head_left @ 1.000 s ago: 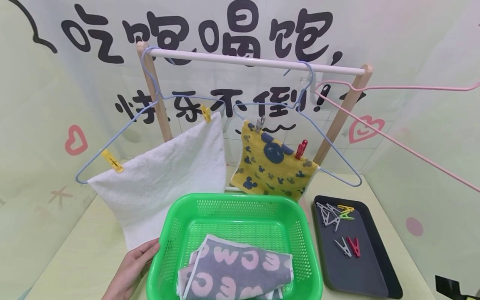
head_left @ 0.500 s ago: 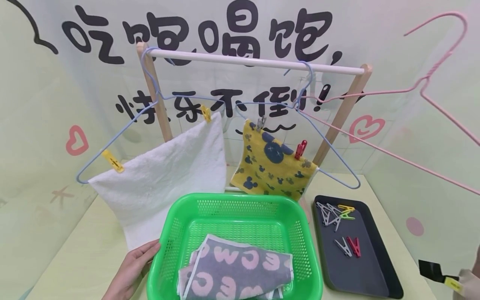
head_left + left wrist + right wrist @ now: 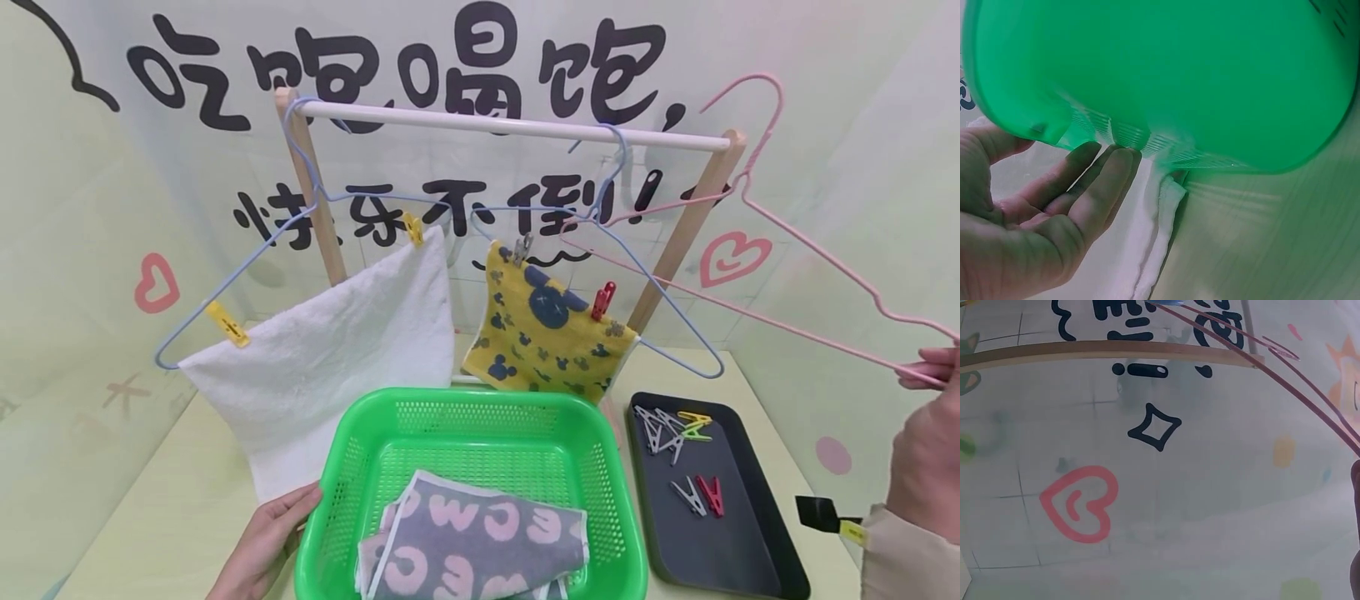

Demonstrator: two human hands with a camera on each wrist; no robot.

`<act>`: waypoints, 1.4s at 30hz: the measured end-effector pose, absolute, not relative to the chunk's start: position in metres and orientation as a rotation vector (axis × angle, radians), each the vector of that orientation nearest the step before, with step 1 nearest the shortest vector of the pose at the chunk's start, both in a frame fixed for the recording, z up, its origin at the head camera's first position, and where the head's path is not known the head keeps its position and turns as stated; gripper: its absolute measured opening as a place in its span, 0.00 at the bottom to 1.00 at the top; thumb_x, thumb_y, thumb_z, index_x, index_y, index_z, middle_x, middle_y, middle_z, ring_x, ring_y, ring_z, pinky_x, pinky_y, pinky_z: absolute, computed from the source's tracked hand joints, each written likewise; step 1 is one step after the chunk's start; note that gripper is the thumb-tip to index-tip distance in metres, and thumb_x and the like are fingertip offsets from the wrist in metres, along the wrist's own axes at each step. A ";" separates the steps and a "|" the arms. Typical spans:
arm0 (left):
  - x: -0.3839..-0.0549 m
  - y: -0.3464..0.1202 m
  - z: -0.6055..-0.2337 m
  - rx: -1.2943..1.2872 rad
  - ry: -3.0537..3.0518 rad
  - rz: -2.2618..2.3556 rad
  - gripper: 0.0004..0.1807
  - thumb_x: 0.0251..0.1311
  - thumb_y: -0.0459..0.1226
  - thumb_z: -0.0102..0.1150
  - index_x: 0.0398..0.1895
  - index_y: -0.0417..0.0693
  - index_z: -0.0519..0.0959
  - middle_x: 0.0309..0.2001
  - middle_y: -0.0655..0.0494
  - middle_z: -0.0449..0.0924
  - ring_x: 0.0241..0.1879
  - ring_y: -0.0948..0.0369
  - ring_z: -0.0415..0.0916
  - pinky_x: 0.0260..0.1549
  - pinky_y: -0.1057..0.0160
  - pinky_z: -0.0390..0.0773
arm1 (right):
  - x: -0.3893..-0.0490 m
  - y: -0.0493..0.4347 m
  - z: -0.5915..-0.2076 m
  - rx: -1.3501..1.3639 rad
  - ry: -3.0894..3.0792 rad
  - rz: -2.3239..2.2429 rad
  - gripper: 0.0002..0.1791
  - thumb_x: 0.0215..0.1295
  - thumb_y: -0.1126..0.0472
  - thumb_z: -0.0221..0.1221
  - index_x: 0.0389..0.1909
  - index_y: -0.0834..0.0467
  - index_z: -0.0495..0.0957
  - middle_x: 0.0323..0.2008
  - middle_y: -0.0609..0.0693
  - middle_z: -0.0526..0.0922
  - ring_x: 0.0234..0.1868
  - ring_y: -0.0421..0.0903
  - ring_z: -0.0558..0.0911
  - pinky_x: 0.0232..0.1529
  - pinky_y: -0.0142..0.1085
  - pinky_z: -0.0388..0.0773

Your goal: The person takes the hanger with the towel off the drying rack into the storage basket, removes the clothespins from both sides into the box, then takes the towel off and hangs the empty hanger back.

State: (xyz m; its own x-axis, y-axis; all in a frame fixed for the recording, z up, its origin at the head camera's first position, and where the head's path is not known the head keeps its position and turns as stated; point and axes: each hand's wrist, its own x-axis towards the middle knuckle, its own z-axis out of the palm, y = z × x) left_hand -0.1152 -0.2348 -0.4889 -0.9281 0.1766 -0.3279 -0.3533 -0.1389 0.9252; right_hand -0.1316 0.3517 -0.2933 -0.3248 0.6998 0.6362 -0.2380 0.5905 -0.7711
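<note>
My right hand (image 3: 930, 442) grips a pink wire clothes hanger (image 3: 813, 242) by one end, its hook upward. The hanger is in the air at the right, its far tip overlapping the blue hanger in the head view. In the right wrist view, thin pink wires (image 3: 1260, 375) run down to a sliver of the hand at the edge. My left hand (image 3: 262, 542) touches the left side of a green plastic basket (image 3: 480, 396); in the left wrist view, its fingers (image 3: 1100, 194) rest against the outer wall. A folded grey-and-pink towel (image 3: 480, 542) lies inside the basket.
A wooden rack with a white rail (image 3: 450, 121) stands behind. It carries two blue hangers, one with a white towel (image 3: 337, 358) on yellow clothespins, another with a yellow towel (image 3: 551, 333). A dark tray (image 3: 727, 533) with several clothespins (image 3: 663, 429) lies right of the basket.
The pink hanger has swung from the right edge leftward and down, its hook coming into view. My right hand has entered the head view. The left hand and basket stay in place.
</note>
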 end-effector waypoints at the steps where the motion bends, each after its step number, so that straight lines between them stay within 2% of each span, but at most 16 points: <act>1: -0.115 -0.235 -0.489 -0.194 1.788 2.129 0.12 0.71 0.39 0.45 0.38 0.62 0.81 0.39 0.66 0.83 0.40 0.66 0.79 0.40 0.68 0.80 | -0.132 0.351 -0.294 -0.379 -1.627 1.027 0.14 0.73 0.59 0.47 0.32 0.50 0.81 0.24 0.33 0.77 0.22 0.26 0.75 0.32 0.20 0.69; 5: -0.115 -0.235 -0.490 -0.180 1.794 2.131 0.14 0.71 0.39 0.44 0.37 0.64 0.81 0.39 0.67 0.83 0.40 0.67 0.79 0.40 0.69 0.80 | -0.140 0.348 -0.300 -0.118 -1.324 1.352 0.10 0.66 0.70 0.54 0.25 0.63 0.79 0.19 0.47 0.79 0.17 0.35 0.78 0.24 0.22 0.76; 7: -0.115 -0.236 -0.491 -0.179 1.797 2.129 0.14 0.71 0.39 0.44 0.37 0.64 0.81 0.40 0.68 0.83 0.40 0.68 0.79 0.40 0.70 0.80 | -0.143 0.346 -0.304 0.022 -1.153 1.475 0.07 0.61 0.74 0.57 0.24 0.73 0.76 0.18 0.55 0.80 0.16 0.41 0.78 0.18 0.23 0.77; 9: -0.115 -0.236 -0.492 -0.180 1.805 2.128 0.14 0.71 0.39 0.44 0.37 0.64 0.81 0.40 0.70 0.82 0.41 0.68 0.79 0.40 0.70 0.80 | -0.146 0.345 -0.309 0.115 -1.070 1.507 0.07 0.58 0.76 0.59 0.25 0.78 0.74 0.18 0.59 0.80 0.15 0.44 0.79 0.17 0.25 0.77; 17: -0.115 -0.234 -0.493 -0.242 1.854 2.105 0.12 0.71 0.39 0.46 0.39 0.54 0.83 0.44 0.75 0.78 0.42 0.68 0.78 0.42 0.69 0.80 | -0.145 0.347 -0.328 0.093 -1.230 1.317 0.08 0.61 0.75 0.57 0.27 0.79 0.74 0.20 0.54 0.81 0.17 0.39 0.80 0.22 0.21 0.78; 20: -0.114 -0.233 -0.493 -0.291 1.904 2.076 0.12 0.70 0.39 0.47 0.42 0.49 0.82 0.48 0.69 0.76 0.43 0.69 0.77 0.42 0.69 0.79 | -0.147 0.344 -0.331 0.099 -1.207 1.308 0.09 0.60 0.76 0.57 0.25 0.81 0.73 0.18 0.55 0.82 0.16 0.39 0.80 0.21 0.22 0.78; 24: -0.114 -0.230 -0.492 -0.336 1.964 2.041 0.15 0.70 0.39 0.48 0.45 0.40 0.81 0.58 0.53 0.72 0.43 0.70 0.77 0.43 0.69 0.79 | -0.147 0.337 -0.338 0.122 -1.208 1.332 0.11 0.58 0.77 0.57 0.23 0.85 0.70 0.17 0.56 0.82 0.16 0.40 0.81 0.20 0.23 0.79; 26: -0.114 -0.229 -0.492 -0.349 1.978 2.030 0.16 0.69 0.39 0.48 0.46 0.38 0.80 0.60 0.48 0.69 0.43 0.70 0.76 0.43 0.69 0.79 | -0.147 0.336 -0.343 0.130 -1.243 1.351 0.11 0.57 0.77 0.58 0.24 0.85 0.71 0.18 0.56 0.82 0.17 0.40 0.81 0.20 0.23 0.79; 31: -0.114 -0.229 -0.492 -0.356 1.985 2.020 0.16 0.70 0.39 0.47 0.47 0.37 0.80 0.61 0.46 0.68 0.43 0.70 0.76 0.43 0.70 0.78 | -0.148 0.343 -0.357 0.074 -1.506 1.299 0.10 0.60 0.75 0.57 0.29 0.83 0.74 0.22 0.48 0.84 0.20 0.37 0.82 0.24 0.20 0.79; 36: -0.114 -0.228 -0.492 -0.361 1.996 2.013 0.15 0.70 0.40 0.47 0.46 0.39 0.80 0.63 0.41 0.64 0.43 0.71 0.76 0.43 0.70 0.78 | -0.146 0.344 -0.359 -0.098 -1.756 1.199 0.11 0.62 0.71 0.57 0.33 0.80 0.76 0.23 0.40 0.83 0.22 0.33 0.81 0.25 0.19 0.78; 42: -0.114 -0.227 -0.491 -0.367 2.004 2.009 0.18 0.69 0.39 0.47 0.49 0.33 0.78 0.63 0.40 0.64 0.43 0.70 0.76 0.43 0.69 0.78 | -0.145 0.343 -0.356 -0.237 -1.983 1.112 0.11 0.63 0.65 0.59 0.35 0.72 0.80 0.23 0.31 0.80 0.25 0.29 0.79 0.30 0.15 0.76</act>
